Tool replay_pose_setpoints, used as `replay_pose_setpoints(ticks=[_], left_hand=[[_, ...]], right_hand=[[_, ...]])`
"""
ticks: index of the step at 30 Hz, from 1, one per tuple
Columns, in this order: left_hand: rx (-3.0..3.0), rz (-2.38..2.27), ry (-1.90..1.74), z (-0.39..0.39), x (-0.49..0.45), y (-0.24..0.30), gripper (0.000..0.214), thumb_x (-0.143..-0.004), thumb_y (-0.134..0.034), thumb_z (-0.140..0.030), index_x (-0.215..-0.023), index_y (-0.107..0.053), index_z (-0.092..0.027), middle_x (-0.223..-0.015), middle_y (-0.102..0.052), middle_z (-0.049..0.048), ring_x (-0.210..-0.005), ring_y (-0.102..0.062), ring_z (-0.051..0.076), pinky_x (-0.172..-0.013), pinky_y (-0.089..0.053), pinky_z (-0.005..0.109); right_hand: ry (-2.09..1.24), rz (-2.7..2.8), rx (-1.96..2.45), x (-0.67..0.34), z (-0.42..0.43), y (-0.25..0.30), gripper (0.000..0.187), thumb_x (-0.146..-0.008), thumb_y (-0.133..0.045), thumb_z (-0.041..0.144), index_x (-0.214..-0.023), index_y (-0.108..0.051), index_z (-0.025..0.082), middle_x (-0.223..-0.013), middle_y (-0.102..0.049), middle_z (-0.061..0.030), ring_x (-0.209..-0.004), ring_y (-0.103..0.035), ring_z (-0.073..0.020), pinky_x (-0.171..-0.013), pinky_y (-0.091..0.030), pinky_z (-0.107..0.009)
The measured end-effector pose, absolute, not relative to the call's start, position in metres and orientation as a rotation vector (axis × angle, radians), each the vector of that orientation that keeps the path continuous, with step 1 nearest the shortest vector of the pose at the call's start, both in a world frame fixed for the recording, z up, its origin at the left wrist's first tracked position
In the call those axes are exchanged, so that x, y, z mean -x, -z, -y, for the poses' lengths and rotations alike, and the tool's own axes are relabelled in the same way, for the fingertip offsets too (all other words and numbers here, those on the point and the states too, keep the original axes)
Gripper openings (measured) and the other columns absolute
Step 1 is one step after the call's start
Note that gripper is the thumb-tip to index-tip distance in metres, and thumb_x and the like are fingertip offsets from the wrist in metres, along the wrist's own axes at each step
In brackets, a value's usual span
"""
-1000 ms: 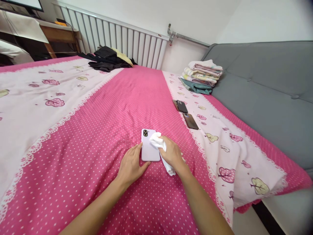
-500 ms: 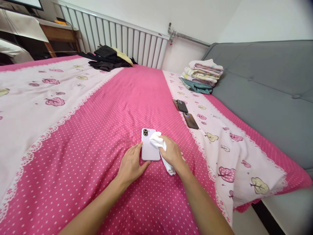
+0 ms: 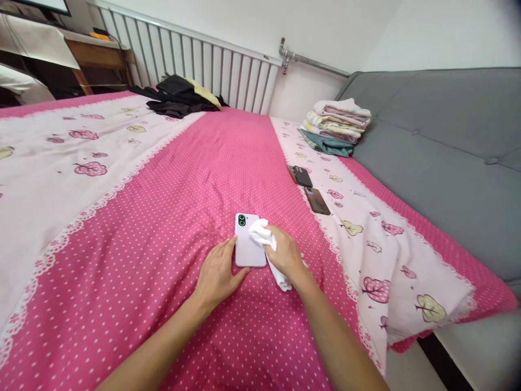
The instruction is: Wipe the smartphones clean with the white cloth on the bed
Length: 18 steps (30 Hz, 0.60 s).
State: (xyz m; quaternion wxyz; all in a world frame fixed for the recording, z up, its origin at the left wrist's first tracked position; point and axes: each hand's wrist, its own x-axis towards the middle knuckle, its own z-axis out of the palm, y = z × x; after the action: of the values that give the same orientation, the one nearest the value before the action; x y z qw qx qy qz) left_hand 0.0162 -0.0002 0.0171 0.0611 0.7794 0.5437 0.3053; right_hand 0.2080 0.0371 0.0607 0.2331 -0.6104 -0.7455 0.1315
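Note:
A pale lilac smartphone (image 3: 246, 251) lies face down on the pink dotted bedding, its two round camera lenses at the upper left rimmed in glowing green. My left hand (image 3: 216, 271) steadies it, fingers along the left edge and thumb at the bottom edge. In my right hand (image 3: 288, 252) is a bunched white cloth (image 3: 261, 232), pressed on the phone's back near its upper right side. Part of the cloth hangs below that hand onto the bed. The phone's right edge is partly hidden by the cloth and fingers.
Right of centre lie a dark brown phone (image 3: 317, 201) and a black phone (image 3: 302, 176) overlapping a brown item. Folded cloths (image 3: 337, 126) are stacked against the grey headboard (image 3: 443, 125). Dark clothes (image 3: 175, 98) lie near the white radiator (image 3: 211, 62).
The phone's lens rings now glow green; before, they looked pale. Both hands and the cloth stay in almost the same place.

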Motion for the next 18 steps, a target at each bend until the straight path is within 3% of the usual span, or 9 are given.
replay_pose_setpoints(ticks=[18], left_hand=[[-2.355, -1.649, -0.941, 0.0004, -0.0169, -0.0149, 0.063, -0.079, -0.059, -0.041, -0.131, -0.037, -0.014, -0.125, -0.060, 0.0175, -0.115, -0.056, 0.032, -0.096, -0.047, 0.050]], right_hand=[[-0.363, 2.043, 1.674, -0.2069, -0.0368, -0.0623, 0.041, -0.078, -0.054, 0.014, -0.118, -0.057, 0.018, -0.115, -0.064, -0.0087, -0.103, -0.060, -0.0238, -0.091, -0.044, -0.032]])
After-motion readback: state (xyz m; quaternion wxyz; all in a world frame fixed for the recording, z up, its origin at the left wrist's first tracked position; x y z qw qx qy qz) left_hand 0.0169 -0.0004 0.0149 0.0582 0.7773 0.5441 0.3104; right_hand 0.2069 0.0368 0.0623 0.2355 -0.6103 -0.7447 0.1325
